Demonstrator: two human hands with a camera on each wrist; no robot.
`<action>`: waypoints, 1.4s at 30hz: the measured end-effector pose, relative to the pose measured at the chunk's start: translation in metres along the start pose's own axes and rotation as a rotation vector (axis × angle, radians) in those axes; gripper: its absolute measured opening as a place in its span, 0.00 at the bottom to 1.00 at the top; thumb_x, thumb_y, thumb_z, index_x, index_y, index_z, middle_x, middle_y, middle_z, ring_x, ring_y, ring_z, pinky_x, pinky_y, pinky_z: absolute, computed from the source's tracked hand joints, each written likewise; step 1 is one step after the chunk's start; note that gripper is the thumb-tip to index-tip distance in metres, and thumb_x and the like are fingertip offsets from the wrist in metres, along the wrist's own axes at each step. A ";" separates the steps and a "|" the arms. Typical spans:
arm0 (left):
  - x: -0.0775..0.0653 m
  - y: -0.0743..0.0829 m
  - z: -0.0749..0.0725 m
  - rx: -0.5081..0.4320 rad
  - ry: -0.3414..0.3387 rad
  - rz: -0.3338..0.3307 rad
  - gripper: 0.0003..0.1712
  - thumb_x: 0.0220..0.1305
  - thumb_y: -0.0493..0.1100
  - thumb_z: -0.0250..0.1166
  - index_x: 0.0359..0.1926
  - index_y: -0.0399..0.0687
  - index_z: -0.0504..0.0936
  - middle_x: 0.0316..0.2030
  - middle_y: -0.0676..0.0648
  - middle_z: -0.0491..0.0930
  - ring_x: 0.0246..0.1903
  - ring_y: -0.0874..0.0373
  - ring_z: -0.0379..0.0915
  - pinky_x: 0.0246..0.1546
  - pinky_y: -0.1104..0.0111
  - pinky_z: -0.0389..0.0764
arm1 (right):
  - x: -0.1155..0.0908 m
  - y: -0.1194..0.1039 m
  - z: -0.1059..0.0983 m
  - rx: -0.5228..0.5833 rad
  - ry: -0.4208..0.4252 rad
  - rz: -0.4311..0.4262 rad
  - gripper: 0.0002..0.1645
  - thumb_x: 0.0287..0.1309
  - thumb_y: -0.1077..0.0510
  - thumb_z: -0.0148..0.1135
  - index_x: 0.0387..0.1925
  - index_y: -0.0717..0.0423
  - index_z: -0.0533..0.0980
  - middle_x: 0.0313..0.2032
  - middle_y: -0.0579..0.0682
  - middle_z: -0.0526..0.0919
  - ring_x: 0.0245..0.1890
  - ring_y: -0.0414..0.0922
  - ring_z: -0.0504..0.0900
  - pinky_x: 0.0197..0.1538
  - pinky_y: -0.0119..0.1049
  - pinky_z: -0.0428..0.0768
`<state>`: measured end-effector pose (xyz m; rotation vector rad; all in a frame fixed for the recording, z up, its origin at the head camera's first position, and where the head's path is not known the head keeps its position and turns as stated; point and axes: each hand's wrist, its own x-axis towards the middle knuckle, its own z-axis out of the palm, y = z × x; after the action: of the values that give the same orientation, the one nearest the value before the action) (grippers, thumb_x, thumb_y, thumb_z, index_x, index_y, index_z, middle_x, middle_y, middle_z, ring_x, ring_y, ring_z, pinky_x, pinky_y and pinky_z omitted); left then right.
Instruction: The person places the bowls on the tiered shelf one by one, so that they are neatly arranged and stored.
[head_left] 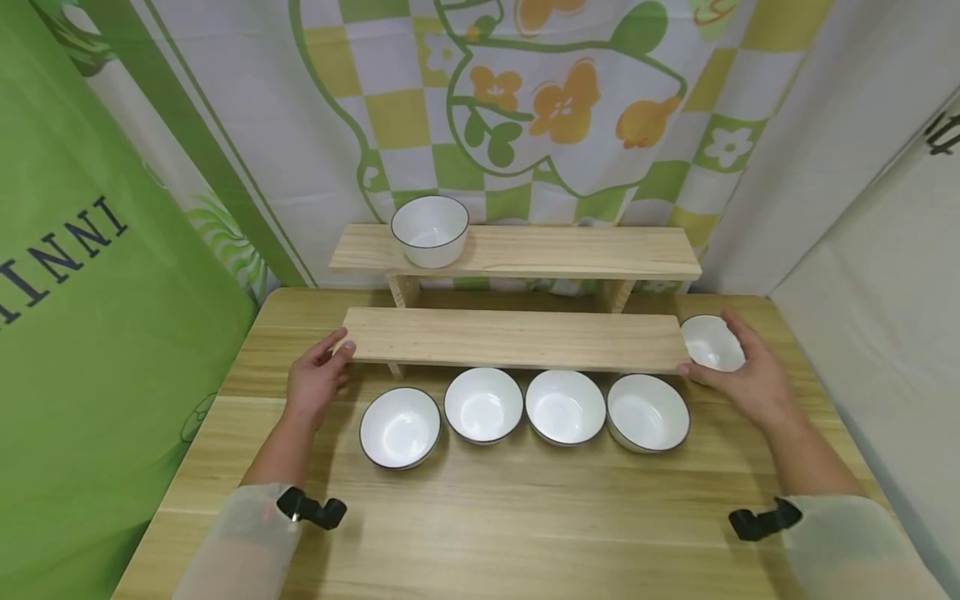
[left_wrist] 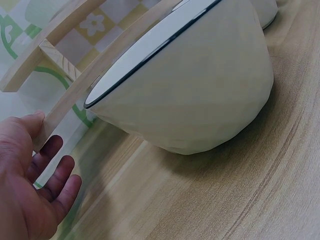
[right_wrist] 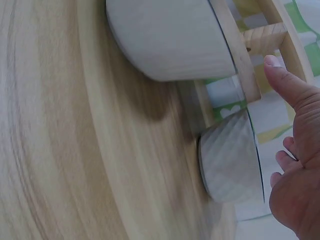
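Note:
A two-tier wooden shelf stands on the table, its lower board [head_left: 510,337] in front of and below the upper board [head_left: 570,250]. My left hand [head_left: 317,382] pinches the left end of the lower board, thumb above and index finger beneath, other fingers loose. My right hand [head_left: 750,379] is spread by the board's right end, its thumb near the front corner. Its fingers reach past the far side of a white bowl [head_left: 712,343], whose ridged outside shows in the right wrist view. One dark-rimmed white bowl [head_left: 430,232] sits on the upper board, towards the left.
Several white bowls stand in a row before the shelf, from the leftmost bowl [head_left: 401,427] to the rightmost bowl [head_left: 648,413]. The wooden table [head_left: 525,525] runs back to a patterned curtain [head_left: 420,117]. Green cloth [head_left: 97,292] hangs at the left, white cloth [head_left: 885,275] at the right.

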<state>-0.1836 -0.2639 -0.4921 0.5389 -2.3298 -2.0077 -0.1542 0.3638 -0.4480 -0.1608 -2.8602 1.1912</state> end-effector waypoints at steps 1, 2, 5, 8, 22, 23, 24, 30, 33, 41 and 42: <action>0.000 0.000 0.000 0.000 0.001 0.000 0.35 0.68 0.61 0.69 0.72 0.59 0.76 0.59 0.42 0.78 0.52 0.53 0.82 0.53 0.64 0.84 | 0.000 0.001 0.000 -0.010 0.001 0.007 0.73 0.51 0.38 0.81 0.84 0.48 0.44 0.79 0.66 0.50 0.76 0.72 0.49 0.71 0.74 0.53; 0.000 0.001 0.000 0.002 0.003 -0.001 0.35 0.68 0.61 0.69 0.72 0.59 0.76 0.57 0.43 0.79 0.53 0.52 0.81 0.53 0.64 0.84 | 0.001 0.003 -0.001 -0.020 0.003 0.014 0.74 0.50 0.38 0.82 0.84 0.49 0.43 0.79 0.68 0.50 0.76 0.73 0.50 0.70 0.75 0.54; -0.001 0.001 -0.001 -0.001 0.003 -0.002 0.35 0.68 0.61 0.70 0.72 0.58 0.76 0.55 0.46 0.80 0.52 0.52 0.81 0.53 0.65 0.85 | 0.002 0.007 -0.001 -0.042 0.004 0.028 0.75 0.49 0.37 0.82 0.84 0.49 0.43 0.78 0.70 0.50 0.75 0.75 0.50 0.68 0.77 0.54; -0.001 0.002 -0.002 -0.003 0.001 0.002 0.35 0.68 0.60 0.70 0.72 0.57 0.76 0.52 0.48 0.80 0.50 0.55 0.82 0.51 0.66 0.85 | 0.002 0.012 -0.002 -0.053 0.005 0.033 0.76 0.49 0.36 0.82 0.84 0.49 0.41 0.79 0.69 0.48 0.75 0.76 0.50 0.68 0.77 0.54; 0.003 -0.002 -0.003 -0.026 -0.005 -0.007 0.34 0.69 0.58 0.70 0.72 0.57 0.76 0.48 0.52 0.82 0.49 0.55 0.83 0.51 0.65 0.85 | 0.007 0.032 -0.004 -0.060 0.028 -0.025 0.76 0.48 0.40 0.84 0.83 0.60 0.44 0.82 0.62 0.41 0.78 0.70 0.42 0.73 0.72 0.49; 0.004 -0.002 -0.003 -0.030 -0.005 -0.010 0.33 0.69 0.57 0.70 0.72 0.56 0.76 0.47 0.53 0.82 0.49 0.55 0.83 0.52 0.64 0.85 | 0.008 0.034 -0.004 -0.063 0.026 -0.026 0.76 0.49 0.41 0.83 0.82 0.61 0.44 0.81 0.64 0.40 0.78 0.71 0.42 0.73 0.73 0.48; 0.004 -0.003 -0.004 -0.032 -0.008 -0.013 0.33 0.70 0.56 0.69 0.72 0.56 0.76 0.47 0.54 0.82 0.49 0.55 0.83 0.53 0.63 0.85 | 0.008 0.037 -0.003 -0.067 0.025 -0.024 0.75 0.49 0.40 0.83 0.82 0.62 0.44 0.81 0.65 0.40 0.78 0.72 0.41 0.73 0.73 0.48; 0.005 -0.004 -0.003 -0.043 -0.018 -0.014 0.33 0.71 0.53 0.69 0.73 0.54 0.75 0.46 0.54 0.82 0.49 0.55 0.83 0.54 0.60 0.85 | 0.011 0.049 -0.001 -0.025 0.008 0.009 0.76 0.51 0.41 0.82 0.83 0.60 0.40 0.80 0.69 0.38 0.78 0.73 0.40 0.73 0.74 0.46; 0.004 -0.004 -0.002 -0.043 -0.013 0.001 0.34 0.68 0.56 0.71 0.72 0.55 0.76 0.47 0.53 0.82 0.47 0.56 0.83 0.50 0.64 0.86 | 0.012 0.055 0.000 0.012 -0.017 0.037 0.77 0.53 0.41 0.80 0.83 0.57 0.36 0.80 0.70 0.39 0.77 0.73 0.41 0.73 0.74 0.46; -0.015 0.024 0.000 -0.031 -0.028 -0.023 0.31 0.72 0.49 0.69 0.72 0.50 0.75 0.45 0.52 0.81 0.53 0.48 0.82 0.53 0.60 0.85 | 0.015 0.062 0.003 0.093 -0.068 0.073 0.78 0.55 0.43 0.80 0.83 0.53 0.30 0.80 0.69 0.38 0.78 0.72 0.39 0.74 0.73 0.43; -0.018 0.028 0.001 -0.030 -0.028 -0.020 0.31 0.72 0.49 0.69 0.72 0.49 0.75 0.45 0.53 0.81 0.52 0.48 0.82 0.52 0.60 0.85 | 0.015 0.062 0.003 0.095 -0.068 0.074 0.78 0.55 0.43 0.80 0.83 0.53 0.29 0.80 0.68 0.37 0.78 0.72 0.39 0.74 0.73 0.42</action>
<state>-0.1737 -0.2548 -0.4616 0.5385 -2.3158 -2.0688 -0.1640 0.4066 -0.4946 -0.2290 -2.8704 1.3693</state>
